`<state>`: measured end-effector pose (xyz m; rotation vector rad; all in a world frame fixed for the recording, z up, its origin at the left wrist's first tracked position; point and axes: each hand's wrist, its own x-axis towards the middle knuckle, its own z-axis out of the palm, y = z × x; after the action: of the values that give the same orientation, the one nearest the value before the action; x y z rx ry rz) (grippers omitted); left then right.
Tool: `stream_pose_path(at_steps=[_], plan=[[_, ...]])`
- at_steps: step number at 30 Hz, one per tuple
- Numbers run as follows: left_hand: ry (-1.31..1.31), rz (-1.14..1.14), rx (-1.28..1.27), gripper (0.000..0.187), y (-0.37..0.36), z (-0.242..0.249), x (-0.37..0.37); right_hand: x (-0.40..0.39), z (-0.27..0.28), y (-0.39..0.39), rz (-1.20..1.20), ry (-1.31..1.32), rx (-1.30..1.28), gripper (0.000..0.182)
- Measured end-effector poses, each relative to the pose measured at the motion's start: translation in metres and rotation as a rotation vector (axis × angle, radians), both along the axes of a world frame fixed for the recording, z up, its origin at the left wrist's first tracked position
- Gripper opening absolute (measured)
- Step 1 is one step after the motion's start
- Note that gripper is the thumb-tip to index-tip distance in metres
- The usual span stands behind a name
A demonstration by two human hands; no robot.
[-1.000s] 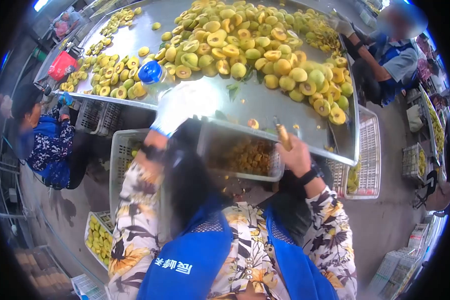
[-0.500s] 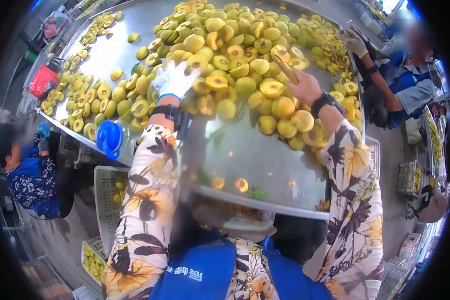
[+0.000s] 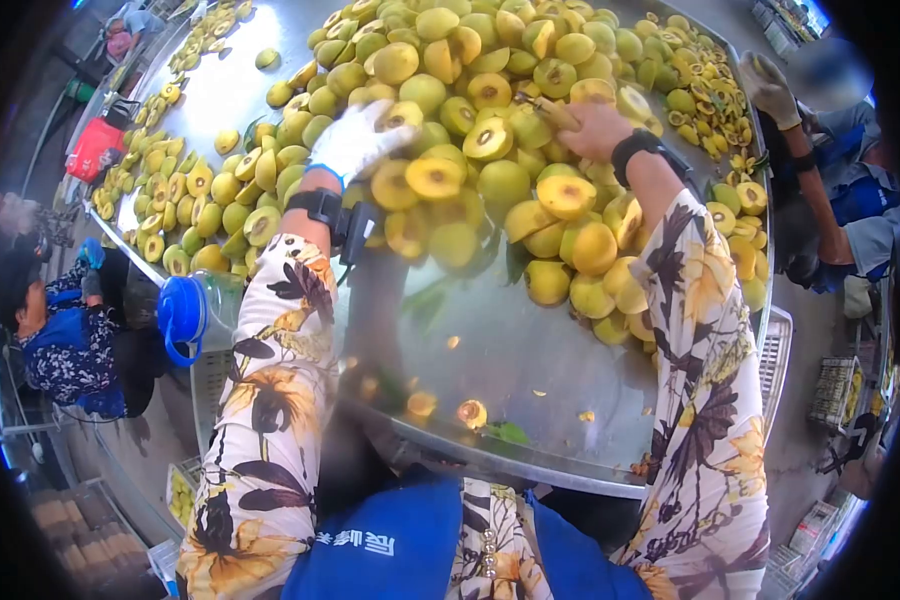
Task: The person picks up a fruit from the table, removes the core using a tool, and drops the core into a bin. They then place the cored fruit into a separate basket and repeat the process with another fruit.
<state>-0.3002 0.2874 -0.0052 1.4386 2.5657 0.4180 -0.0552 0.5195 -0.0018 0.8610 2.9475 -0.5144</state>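
Observation:
Yellow-green stone fruit halves, some showing brown pit centres, lie heaped on a metal table. My left hand, in a white glove, rests on the near left side of the heap. Its fingers are spread, with the fingertips right at a cut half. My bare right hand is closed around a small tan-handled tool, which points left over the fruit. The tool's tip is small and blends into the pile, so I cannot tell its kind.
A blue-lidded clear jug stands at the table's left edge, near a red bag. Fruit scraps lie near the front edge. One person is at left, another at right. A white crate stands at right.
The view has shifted a little. My right hand has turned so the tool points more to the left. My left hand stays on the heap, fingers still spread.

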Motion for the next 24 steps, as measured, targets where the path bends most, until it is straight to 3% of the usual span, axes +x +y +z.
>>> stream_pose_path(at_steps=[2, 6, 7, 8, 10, 16, 17, 20, 23, 24], plan=[[-0.002, -0.064, 0.046, 0.075, -0.002, -0.004, 0.019, 0.007, 0.002, -0.006, -0.002, -0.021, -0.030, 0.036], [-0.489, -0.067, 0.251, 0.078, -0.020, -0.008, 0.061, 0.035, -0.009, -0.021, 0.005, 0.036, 0.006, 0.036], [-0.494, -0.060, 0.220, 0.076, -0.028, -0.003, 0.075, 0.043, -0.006, -0.026, 0.004, 0.021, -0.012, 0.036], [-0.391, -0.134, 0.032, 0.076, -0.031, 0.021, 0.097, 0.051, -0.003, -0.035, 0.003, 0.003, -0.034, 0.036], [-0.179, -0.182, -0.002, 0.074, -0.037, -0.002, 0.108, 0.063, 0.007, -0.054, 0.031, 0.021, -0.047, 0.037], [-0.398, -0.440, 0.007, 0.073, -0.078, 0.006, 0.157, 0.100, 0.003, -0.116, 0.111, 0.097, -0.015, 0.032], [-0.201, -0.522, 0.009, 0.073, -0.086, 0.010, 0.166, 0.102, 0.007, -0.129, 0.096, 0.035, -0.016, 0.029], [-0.265, -0.617, -0.173, 0.074, -0.090, 0.032, 0.190, 0.117, 0.011, -0.156, 0.074, 0.084, -0.030, 0.029], [-0.109, -0.631, -0.121, 0.064, -0.093, 0.043, 0.203, 0.146, 0.026, -0.163, 0.074, 0.464, -0.080, 0.032], [-0.061, -0.633, -0.098, 0.062, -0.093, 0.049, 0.209, 0.159, 0.043, -0.170, -0.026, 0.411, -0.098, 0.035]])
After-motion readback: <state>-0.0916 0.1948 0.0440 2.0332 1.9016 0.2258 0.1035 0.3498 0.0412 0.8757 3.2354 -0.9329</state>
